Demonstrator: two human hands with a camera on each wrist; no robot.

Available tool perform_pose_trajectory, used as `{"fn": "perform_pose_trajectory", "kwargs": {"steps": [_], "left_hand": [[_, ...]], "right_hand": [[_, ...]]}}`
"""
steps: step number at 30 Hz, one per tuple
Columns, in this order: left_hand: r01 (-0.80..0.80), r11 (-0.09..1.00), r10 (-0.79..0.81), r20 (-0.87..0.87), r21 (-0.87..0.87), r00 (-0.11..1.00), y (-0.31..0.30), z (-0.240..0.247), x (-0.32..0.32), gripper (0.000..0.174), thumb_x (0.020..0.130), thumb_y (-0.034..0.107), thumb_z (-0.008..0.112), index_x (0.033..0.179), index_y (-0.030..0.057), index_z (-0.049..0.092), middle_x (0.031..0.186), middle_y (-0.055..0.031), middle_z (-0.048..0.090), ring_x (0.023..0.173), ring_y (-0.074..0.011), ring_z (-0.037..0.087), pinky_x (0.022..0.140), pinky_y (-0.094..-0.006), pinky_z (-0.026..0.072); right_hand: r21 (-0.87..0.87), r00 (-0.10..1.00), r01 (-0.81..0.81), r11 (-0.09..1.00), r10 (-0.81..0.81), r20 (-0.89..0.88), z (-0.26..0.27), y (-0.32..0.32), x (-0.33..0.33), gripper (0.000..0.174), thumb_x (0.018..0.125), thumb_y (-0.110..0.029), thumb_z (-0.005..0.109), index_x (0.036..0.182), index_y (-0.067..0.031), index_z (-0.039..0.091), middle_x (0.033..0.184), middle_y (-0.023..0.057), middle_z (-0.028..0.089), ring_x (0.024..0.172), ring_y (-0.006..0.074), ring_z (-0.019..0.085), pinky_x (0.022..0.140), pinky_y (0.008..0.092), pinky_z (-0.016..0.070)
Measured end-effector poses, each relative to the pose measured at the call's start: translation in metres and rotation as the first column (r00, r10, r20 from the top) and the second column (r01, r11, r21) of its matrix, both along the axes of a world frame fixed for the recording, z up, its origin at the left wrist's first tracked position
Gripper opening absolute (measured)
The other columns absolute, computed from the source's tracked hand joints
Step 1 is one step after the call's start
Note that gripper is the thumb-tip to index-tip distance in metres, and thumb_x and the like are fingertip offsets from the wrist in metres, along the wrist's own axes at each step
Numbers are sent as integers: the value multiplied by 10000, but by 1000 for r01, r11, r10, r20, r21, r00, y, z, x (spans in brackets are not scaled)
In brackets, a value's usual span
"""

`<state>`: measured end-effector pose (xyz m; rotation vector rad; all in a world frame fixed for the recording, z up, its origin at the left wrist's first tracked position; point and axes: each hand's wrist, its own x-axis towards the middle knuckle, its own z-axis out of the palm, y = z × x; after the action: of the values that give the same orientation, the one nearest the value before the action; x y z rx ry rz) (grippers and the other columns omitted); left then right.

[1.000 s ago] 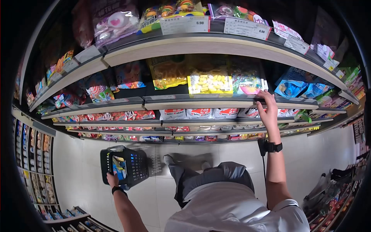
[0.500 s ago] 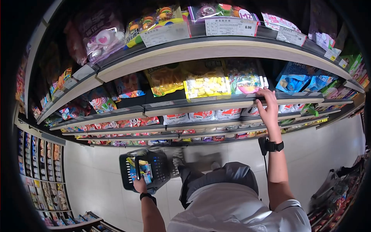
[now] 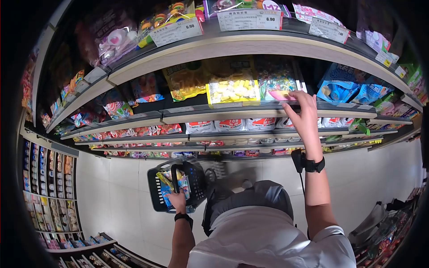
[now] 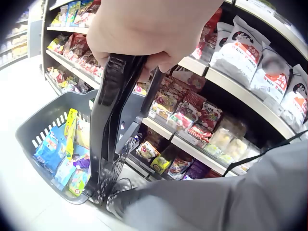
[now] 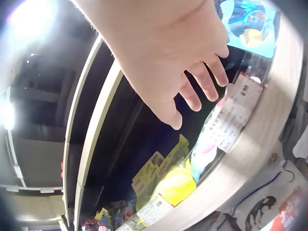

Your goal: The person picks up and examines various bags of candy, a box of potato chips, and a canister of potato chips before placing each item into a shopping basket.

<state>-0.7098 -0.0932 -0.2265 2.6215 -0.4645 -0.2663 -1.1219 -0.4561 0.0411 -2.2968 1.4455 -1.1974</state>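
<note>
My left hand (image 3: 178,202) grips the black handle (image 4: 111,103) of a dark grey shopping basket (image 3: 199,178), which hangs beside my legs. Several snack packets (image 4: 53,149), blue, yellow and green, lie inside it. On the shelf, my right hand (image 3: 306,114) reaches over the front edge with its fingers loosely bent and thumb apart. Its fingertips are right at the pink lower corner of a clear bag of colourful candies (image 3: 273,83). In the right wrist view the fingers (image 5: 208,86) hang spread behind a price label (image 5: 236,113).
Left of the candies stands a yellow candy bag (image 3: 233,91); blue bags (image 3: 339,87) are on the right. A shelf board (image 3: 250,44) with price tags runs above. White Rabbit bags (image 3: 229,126) fill the shelf below. Another shelf unit (image 3: 49,178) stands at the left.
The basket has swung right in the head view, closer to my legs, with my left hand on its handle. My right hand has moved from the shelf edge onto the candy bag's lower corner.
</note>
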Motion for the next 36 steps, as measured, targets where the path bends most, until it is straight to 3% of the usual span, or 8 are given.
{"fn": "perform_pose_trajectory", "kwargs": {"steps": [3,9,13,15,22,25,31,36], "left_hand": [[45,999,-45,-18,5,999,7,6,-15,490,794,332,788,941,-120,674,786,-311,680,810,-453,692,728,-476,520],[109,993,-107,-44,42,993,25,-2,-20,412,789,280,771,923,-101,691,795,-298,688,806,-453,693,728,-477,534],[113,990,-109,-54,81,993,32,-5,-14,352,789,284,749,901,-49,718,773,-260,698,782,-427,699,716,-477,540],[112,989,-111,-20,95,994,28,-2,-17,353,784,293,754,891,-43,724,770,-250,703,776,-421,702,716,-470,541],[118,987,-137,-185,-109,973,29,-9,-7,392,756,318,782,849,-56,708,690,-180,696,636,-308,697,633,-415,519],[38,997,-6,-461,60,887,12,6,3,401,754,346,796,749,-33,666,628,-128,654,557,-238,665,536,-358,497],[8,1000,-1,-216,28,976,10,-33,12,352,776,309,786,868,-14,677,672,-104,666,501,-218,637,480,-350,483],[34,995,-27,-81,90,996,7,-13,-3,406,760,344,776,858,-42,697,770,-203,702,790,-382,697,732,-427,521]], "right_hand": [[-258,999,-44,965,43,-9,12,-9,26,364,817,-205,752,1132,-47,660,1195,163,623,1150,359,574,1093,521,366],[88,941,-242,966,212,263,21,-45,85,469,824,-255,756,1221,-41,628,1177,227,619,1127,398,574,949,439,472],[220,982,-168,961,142,128,-5,-79,107,601,790,-414,783,1137,55,638,909,301,659,936,434,629,826,483,503],[33,993,-101,994,103,-53,-14,-79,110,577,800,-418,783,1020,94,633,781,293,624,739,435,627,692,482,494],[-79,994,-103,992,100,-35,-19,-73,109,515,796,-437,785,789,52,626,786,253,643,812,423,614,774,482,505],[-80,994,-100,992,96,-43,-15,-68,109,496,790,-446,777,787,32,647,801,225,659,831,399,623,795,472,500],[-108,992,-95,990,86,-89,-18,-66,112,560,762,-521,769,785,27,656,789,207,666,838,389,629,844,451,494],[16,995,-96,995,96,-37,-17,-75,108,595,685,-503,836,836,42,649,858,235,666,824,415,619,850,474,493]]}}
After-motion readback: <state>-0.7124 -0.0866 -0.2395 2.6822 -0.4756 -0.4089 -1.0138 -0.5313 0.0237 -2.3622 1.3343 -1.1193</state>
